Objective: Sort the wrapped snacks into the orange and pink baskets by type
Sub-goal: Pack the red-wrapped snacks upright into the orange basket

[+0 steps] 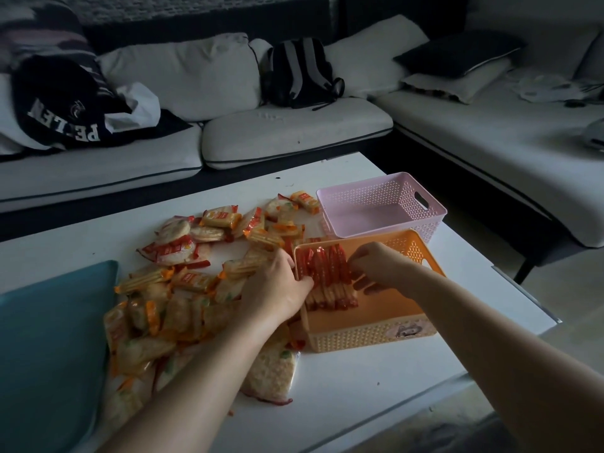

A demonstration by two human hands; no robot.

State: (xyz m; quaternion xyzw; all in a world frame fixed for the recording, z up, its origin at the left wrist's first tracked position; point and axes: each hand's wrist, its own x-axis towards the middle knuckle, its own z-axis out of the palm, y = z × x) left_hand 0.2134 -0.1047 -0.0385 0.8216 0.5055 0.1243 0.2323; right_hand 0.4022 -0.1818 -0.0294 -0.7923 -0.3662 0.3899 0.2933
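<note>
The right hand's (380,266) fingers (358,264) are bent downward, their tips set against the right end of a row of red-wrapped packets (330,276) and gripping it. At the row's other end the left hand's (277,286) thumb lies against the packets. Its fingers curl away behind the back of the hand at the basket's left wall, so I cannot tell what they hold. The row stands on edge, packed tight between the two hands, in the far left part of the orange basket (376,335). Just beyond it, touching or almost touching its far wall, sits the pink basket (434,217). Left of both baskets a loose pile of wrapped snacks (196,282) spreads over the white table (359,387): round rice crackers, ridged biscuits and small orange-labelled packs, some lying under the left forearm. A teal object (49,338) lies at the table's left edge. Behind the table runs a light corner sofa (294,132) carrying a dark backpack (300,73), a dark lettered garment (62,106) and a dark cushion (457,53).
</note>
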